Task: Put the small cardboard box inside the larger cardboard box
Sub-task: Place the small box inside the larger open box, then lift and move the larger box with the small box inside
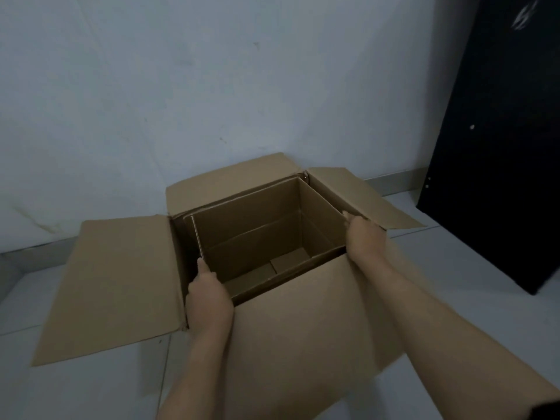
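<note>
- A larger cardboard box (121, 286) sits on the floor (91, 389) before a wall (181, 86), its flaps spread outward.
- A small cardboard box (257, 234) stands inside it.
- The left hand (207, 294) is at the small box's left rim, the right hand (365, 237) at its right rim.
- A panel (500, 147) stands right of the boxes.

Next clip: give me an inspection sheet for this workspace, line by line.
Surface: pale tiled floor, bare around the boxes.
Job's things: small cardboard box, open-topped and empty, sits inside the larger cardboard box, whose flaps are spread out.
Clutter: nothing seen.
Hands: left hand and right hand each grip the small box's rim on opposite sides.
Cables: nothing seen.
Surroundings: white wall behind; dark panel at right.
</note>
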